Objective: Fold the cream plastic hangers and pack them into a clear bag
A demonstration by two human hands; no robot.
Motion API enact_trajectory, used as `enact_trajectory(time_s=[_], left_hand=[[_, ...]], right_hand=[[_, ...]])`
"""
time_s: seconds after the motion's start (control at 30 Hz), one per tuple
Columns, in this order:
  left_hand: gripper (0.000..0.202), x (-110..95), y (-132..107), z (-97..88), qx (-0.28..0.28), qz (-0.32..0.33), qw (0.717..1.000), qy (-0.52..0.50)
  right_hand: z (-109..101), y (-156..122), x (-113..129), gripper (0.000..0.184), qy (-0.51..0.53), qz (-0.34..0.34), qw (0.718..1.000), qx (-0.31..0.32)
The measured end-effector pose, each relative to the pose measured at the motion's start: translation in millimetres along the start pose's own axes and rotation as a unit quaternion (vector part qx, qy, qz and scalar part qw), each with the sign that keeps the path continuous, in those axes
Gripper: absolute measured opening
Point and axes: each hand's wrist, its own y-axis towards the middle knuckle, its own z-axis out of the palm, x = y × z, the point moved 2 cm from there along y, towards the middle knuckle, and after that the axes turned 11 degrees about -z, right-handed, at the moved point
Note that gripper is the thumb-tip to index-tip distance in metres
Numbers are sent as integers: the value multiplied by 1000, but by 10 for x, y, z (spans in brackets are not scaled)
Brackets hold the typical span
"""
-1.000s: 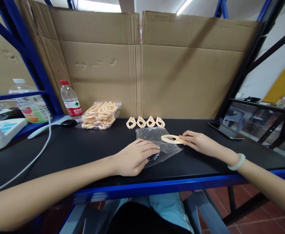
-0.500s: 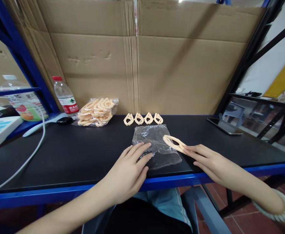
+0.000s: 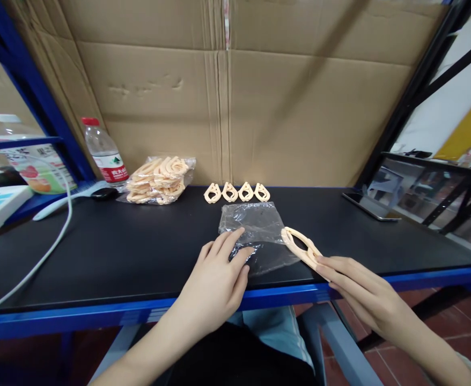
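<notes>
A clear plastic bag (image 3: 255, 220) lies flat on the black tabletop. My left hand (image 3: 219, 271) rests over its left part, fingers spread and not closed on anything. Between the fingertips and thumb of my right hand (image 3: 360, 287) is a cream plastic folding hanger (image 3: 300, 245), a long looped shape slanting toward the bag's right edge. Its far end is beside or just over that edge; I cannot tell if they touch. Behind the bag, several small cream looped pieces (image 3: 230, 193) stand in a row.
A filled bag of cream hangers (image 3: 159, 181) sits at the back left, beside a red-capped water bottle (image 3: 105, 153). A white cable (image 3: 54, 252) curves across the left side. At the right lies a phone (image 3: 370, 208). A cardboard wall (image 3: 300, 107) closes off the back.
My right hand has drawn the folding hanger to the right and toward me, off most of the bag. My left hand stays over the bag. The view has tipped slightly downward.
</notes>
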Motion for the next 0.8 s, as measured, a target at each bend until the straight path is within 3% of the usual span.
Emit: enact_trajectory(time_s=[0.43,0.67,0.8], left_hand=[[38,22,11,11,5,8,1000,21],[39,7,18,2,13,1,999,31],[39,-5,14,-1,21,-4,999,41]], right_hand=[[-10,135,-22,66,-89,-128,987,-33],[-20,146,-39,42,-164,-180,969,-30],[7,152,6,33,-170,-165,971,16]])
